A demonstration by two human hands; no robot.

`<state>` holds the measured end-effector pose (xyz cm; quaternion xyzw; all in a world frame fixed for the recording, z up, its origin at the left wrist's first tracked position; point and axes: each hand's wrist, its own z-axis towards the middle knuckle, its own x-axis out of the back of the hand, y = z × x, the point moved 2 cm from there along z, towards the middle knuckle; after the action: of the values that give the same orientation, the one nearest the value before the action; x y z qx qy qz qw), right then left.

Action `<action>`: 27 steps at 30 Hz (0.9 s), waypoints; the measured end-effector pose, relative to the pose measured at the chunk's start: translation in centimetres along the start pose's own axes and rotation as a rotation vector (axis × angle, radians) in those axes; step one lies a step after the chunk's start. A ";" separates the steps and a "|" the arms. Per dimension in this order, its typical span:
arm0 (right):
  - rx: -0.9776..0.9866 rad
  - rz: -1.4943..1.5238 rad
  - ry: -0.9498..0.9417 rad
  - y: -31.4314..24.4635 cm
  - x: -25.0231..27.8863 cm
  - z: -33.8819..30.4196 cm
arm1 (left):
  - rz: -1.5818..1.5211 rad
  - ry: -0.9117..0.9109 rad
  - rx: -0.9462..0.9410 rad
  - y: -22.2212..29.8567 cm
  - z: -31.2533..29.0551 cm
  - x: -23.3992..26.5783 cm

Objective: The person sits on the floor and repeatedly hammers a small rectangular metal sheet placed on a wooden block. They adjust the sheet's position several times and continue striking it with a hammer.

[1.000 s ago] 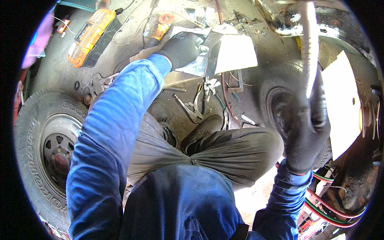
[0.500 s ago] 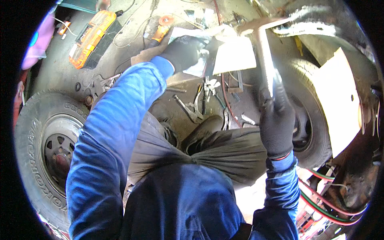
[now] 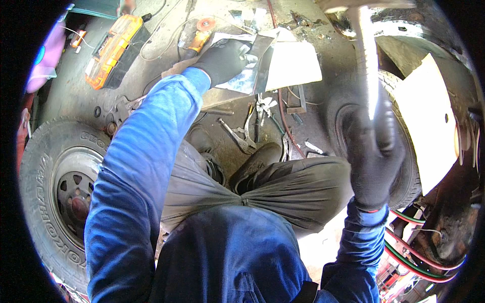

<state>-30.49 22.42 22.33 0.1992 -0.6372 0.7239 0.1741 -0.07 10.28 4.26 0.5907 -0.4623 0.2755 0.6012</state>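
Grey concrete floor (image 3: 63,92) extends beyond my left fingers (image 3: 235,58); dark marks (image 3: 305,20) are located farther out, to their right. A teal surface (image 3: 96,11) borders the floor, far left. Strong white light (image 3: 321,247) covers the area nearer my body than my right fingers (image 3: 386,136). One tyre (image 3: 38,166) is positioned left of both.

Left hand (image 3: 225,60) and right hand (image 3: 379,161): black gloves (image 3: 371,194), right cuff (image 3: 373,209) edged red. Work shirt (image 3: 227,247): blue, long-sleeved, creased. Trousers (image 3: 303,192): grey-brown, loose, wrinkled. Shoes (image 3: 258,164): dark.
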 end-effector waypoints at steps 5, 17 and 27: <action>0.140 -0.076 0.270 -1.4 -0.5 0.1 | 0.022 -0.001 -0.109 0.5 0.2 -0.6; 0.260 -0.439 -0.149 2.7 -4.4 -0.2 | -0.001 0.035 -0.003 0.7 -0.5 -0.7; -0.023 -0.226 0.006 9.7 -5.9 4.6 | -0.318 0.082 -0.014 -3.8 -0.2 8.1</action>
<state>-29.99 16.62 11.58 0.2656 -0.6184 0.6928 0.2588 6.75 8.20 9.72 0.6404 -0.3398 0.1975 0.6598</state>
